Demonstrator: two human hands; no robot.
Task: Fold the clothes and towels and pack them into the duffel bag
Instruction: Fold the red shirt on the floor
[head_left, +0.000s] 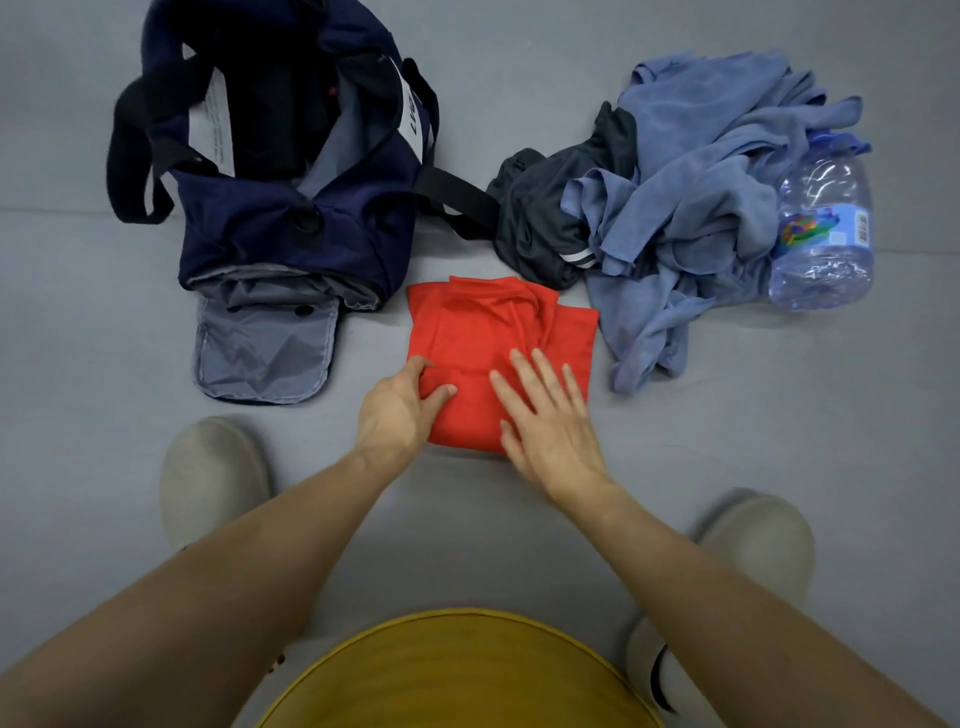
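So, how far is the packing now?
Done: the red cloth looks folded into a small square. In hand: the left hand grips its edge and the right hand presses it flat. Left: blue towels and dark shorts lie crumpled beside the open bag.

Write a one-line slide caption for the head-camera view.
The left hand grips and right hand presses a folded red garment beside the open duffel bag; blue towels lie crumpled.

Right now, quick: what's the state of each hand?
Left hand: grips the near left edge of the red garment.
Right hand: open, pressing flat on the red garment.
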